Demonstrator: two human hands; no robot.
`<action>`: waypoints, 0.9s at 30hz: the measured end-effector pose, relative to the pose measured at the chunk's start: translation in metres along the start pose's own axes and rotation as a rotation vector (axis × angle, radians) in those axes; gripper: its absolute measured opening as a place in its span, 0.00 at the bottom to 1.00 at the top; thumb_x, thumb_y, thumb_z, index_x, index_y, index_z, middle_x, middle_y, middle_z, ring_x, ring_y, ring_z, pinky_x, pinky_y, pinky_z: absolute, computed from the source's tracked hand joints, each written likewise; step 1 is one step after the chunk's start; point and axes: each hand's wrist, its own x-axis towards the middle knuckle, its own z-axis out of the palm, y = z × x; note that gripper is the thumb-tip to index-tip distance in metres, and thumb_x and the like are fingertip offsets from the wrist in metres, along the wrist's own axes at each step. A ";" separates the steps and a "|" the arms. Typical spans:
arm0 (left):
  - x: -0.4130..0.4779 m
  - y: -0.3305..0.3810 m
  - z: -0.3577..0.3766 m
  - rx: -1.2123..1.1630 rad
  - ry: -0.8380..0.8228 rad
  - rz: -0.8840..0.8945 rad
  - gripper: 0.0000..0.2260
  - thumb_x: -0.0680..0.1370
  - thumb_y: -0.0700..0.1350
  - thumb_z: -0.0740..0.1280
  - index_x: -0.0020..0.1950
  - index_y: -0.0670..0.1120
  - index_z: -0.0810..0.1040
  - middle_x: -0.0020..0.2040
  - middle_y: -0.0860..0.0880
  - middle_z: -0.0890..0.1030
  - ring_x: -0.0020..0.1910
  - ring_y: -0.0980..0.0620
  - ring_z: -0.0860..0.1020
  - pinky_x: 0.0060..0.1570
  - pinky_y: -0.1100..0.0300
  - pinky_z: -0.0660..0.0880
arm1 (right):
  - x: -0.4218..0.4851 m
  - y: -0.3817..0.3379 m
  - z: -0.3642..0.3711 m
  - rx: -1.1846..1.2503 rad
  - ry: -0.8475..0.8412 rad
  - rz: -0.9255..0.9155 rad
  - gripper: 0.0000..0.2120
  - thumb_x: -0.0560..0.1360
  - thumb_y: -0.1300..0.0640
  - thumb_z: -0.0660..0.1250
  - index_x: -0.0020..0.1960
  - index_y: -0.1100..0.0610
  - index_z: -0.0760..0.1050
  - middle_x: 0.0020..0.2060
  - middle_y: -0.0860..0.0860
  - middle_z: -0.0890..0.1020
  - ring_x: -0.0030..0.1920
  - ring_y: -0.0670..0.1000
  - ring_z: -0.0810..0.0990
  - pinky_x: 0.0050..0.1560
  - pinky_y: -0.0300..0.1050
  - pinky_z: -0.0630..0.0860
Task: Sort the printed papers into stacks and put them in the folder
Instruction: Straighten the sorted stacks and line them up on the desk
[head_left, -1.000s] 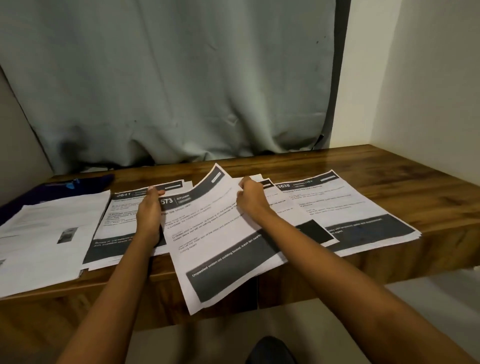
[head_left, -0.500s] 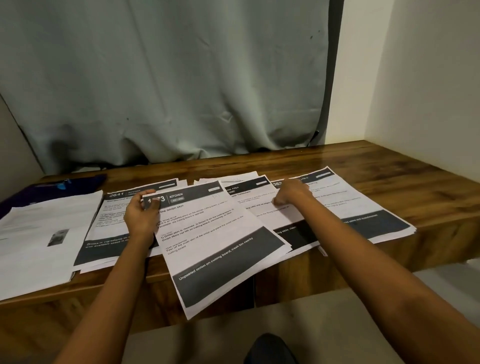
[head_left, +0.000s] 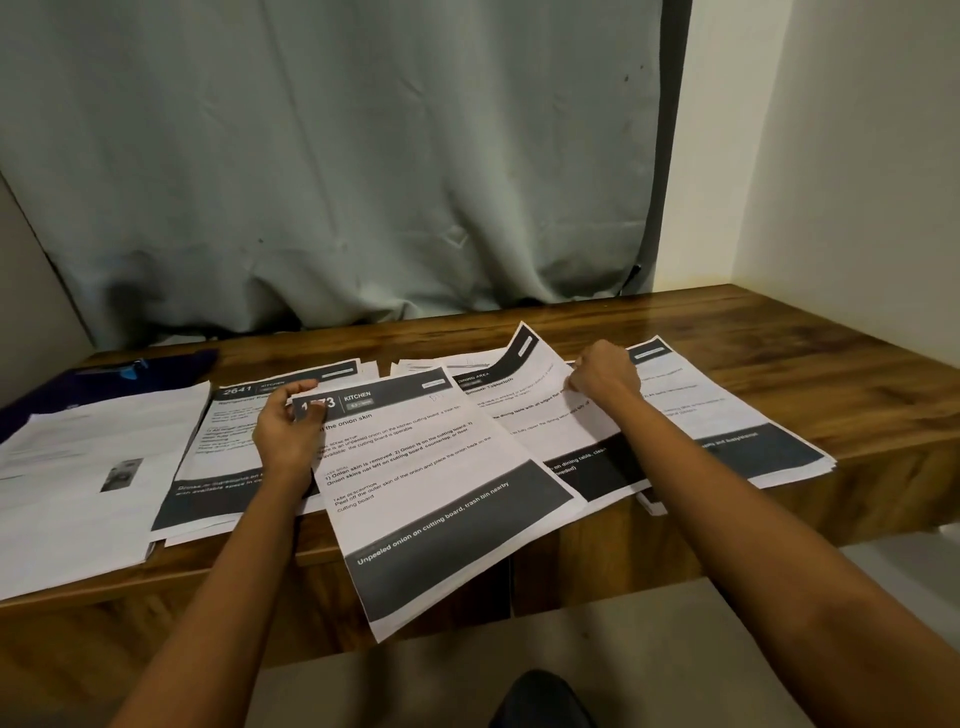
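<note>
**Peel 1 sheet at a time**

The left hand (head_left: 288, 436) pinches the far-left corner of the Kitchen sheet (head_left: 431, 483), which overhangs the table's (head_left: 779, 332) front edge. The right hand (head_left: 605, 379) pinches the Dining Area sheet (head_left: 540, 415) mid-table, its far corner curling up. Lift only 1 thin, floppy page, read its dark header band, then lay it square. The dark blue folder (head_left: 104, 374), I judge, lies at the far-left corner.

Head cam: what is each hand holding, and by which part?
Left hand grips the KITCHEN sheet by its top-left corner. Right hand pinches the DINING AREA sheet at its right side near the top, that corner curled up.
</note>
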 end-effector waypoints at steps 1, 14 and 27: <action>0.001 -0.001 0.000 0.005 0.000 0.000 0.11 0.78 0.39 0.67 0.58 0.51 0.77 0.59 0.44 0.79 0.54 0.45 0.80 0.52 0.48 0.80 | 0.003 -0.001 -0.004 0.040 0.012 -0.014 0.06 0.74 0.60 0.70 0.47 0.62 0.77 0.47 0.57 0.80 0.43 0.53 0.75 0.42 0.45 0.72; 0.005 -0.003 0.002 -0.031 0.027 -0.026 0.07 0.82 0.41 0.61 0.53 0.51 0.77 0.56 0.44 0.80 0.52 0.46 0.80 0.50 0.52 0.79 | 0.027 -0.044 -0.110 0.545 0.552 -0.384 0.10 0.78 0.56 0.63 0.51 0.63 0.76 0.43 0.50 0.77 0.41 0.48 0.75 0.37 0.33 0.69; 0.008 -0.005 0.001 -0.004 0.034 -0.010 0.09 0.83 0.43 0.58 0.56 0.47 0.78 0.54 0.46 0.81 0.50 0.47 0.80 0.50 0.54 0.77 | -0.042 -0.068 0.028 0.419 0.036 -0.354 0.05 0.77 0.62 0.63 0.43 0.60 0.76 0.42 0.54 0.80 0.43 0.51 0.75 0.42 0.41 0.68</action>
